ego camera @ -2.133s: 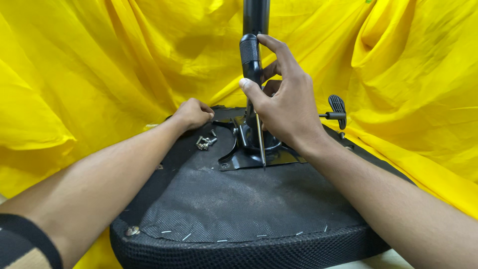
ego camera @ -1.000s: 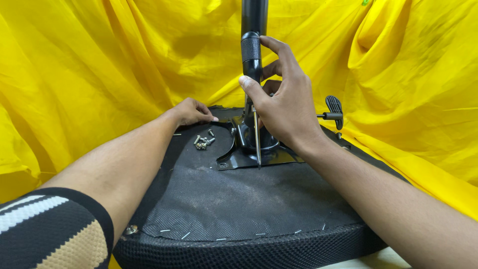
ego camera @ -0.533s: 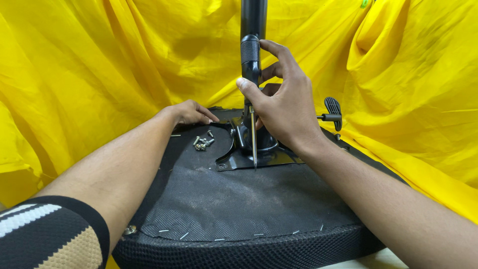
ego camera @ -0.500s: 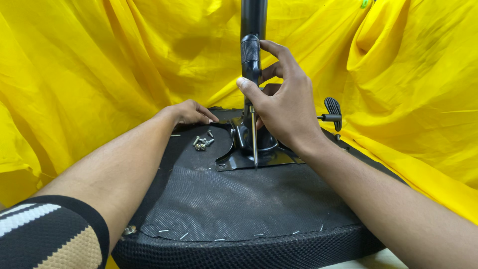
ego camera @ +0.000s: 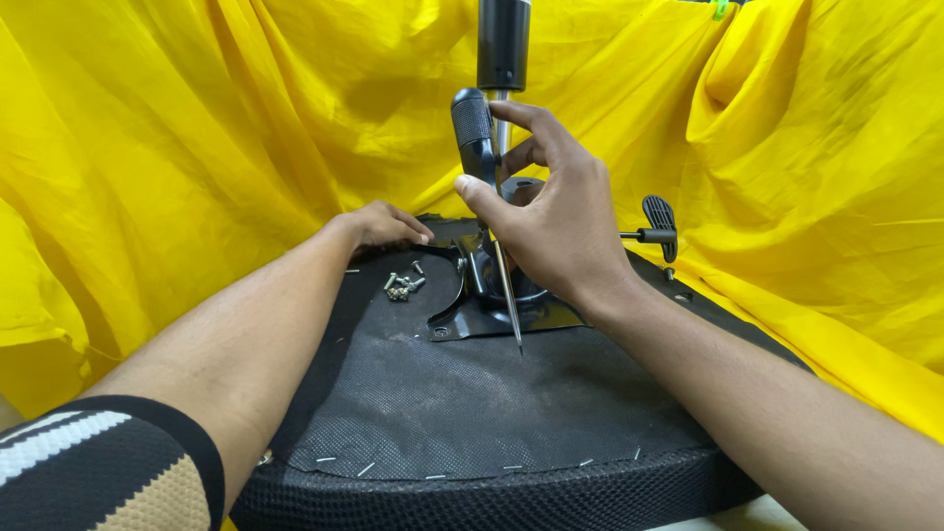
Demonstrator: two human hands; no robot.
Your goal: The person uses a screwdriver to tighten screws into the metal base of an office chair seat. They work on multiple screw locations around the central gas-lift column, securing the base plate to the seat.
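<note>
Yellow cloth [ego camera: 197,157] hangs in deep folds across the whole background and down both sides, hiding whatever room lies behind it. In front of it lies an upturned chair seat [ego camera: 472,413], its underside covered in black woven fabric that is stapled along the near edge, with a black mesh rim below. A pale strip of surface shows at the bottom right corner; whether it is a bench or the floor cannot be told.

A black metal mounting plate [ego camera: 492,310] sits on the far half of the seat, and a dark gas-lift column [ego camera: 503,44] rises from it out of the top of the view. A black lever with a ribbed paddle [ego camera: 657,228] sticks out to the right of the plate.

No container is in view; a small heap of loose screws [ego camera: 401,285] lies straight on the fabric, just left of the plate.

The right hand [ego camera: 556,221] is closed around the black handle of a screwdriver [ego camera: 484,172], held nearly upright with its shaft slanting down and its tip at the plate's near edge. The left hand [ego camera: 379,224] rests palm down, fingers loosely curled and holding nothing, on the seat's far left edge, near the screws.
</note>
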